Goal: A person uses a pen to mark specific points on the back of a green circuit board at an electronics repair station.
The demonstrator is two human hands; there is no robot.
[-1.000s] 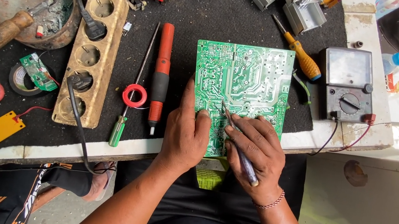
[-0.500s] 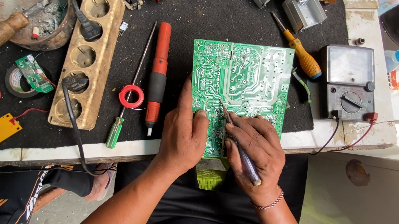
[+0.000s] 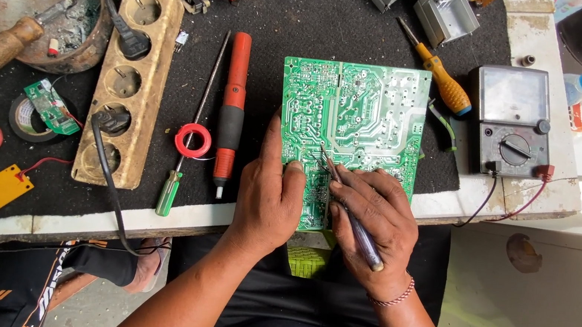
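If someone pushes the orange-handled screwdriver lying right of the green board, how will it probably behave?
The orange-handled screwdriver has a rounded handle, so it would probably roll rather than slide. Its metal shaft looks stiff, so it should not bend. It lies on the black mat, which may slow the rolling, and the green circuit board beside it might stop it.

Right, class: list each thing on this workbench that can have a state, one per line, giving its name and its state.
Green circuit board: flat, solder side up, overhanging the bench edge.
Left hand: pressing on the board.
Right hand: gripping a thin probe, tip on the board.
Power strip: two plugs inserted.
Multimeter: leads attached.
Red desoldering pump: lying unused.
Yellow-handled screwdriver: lying unused.
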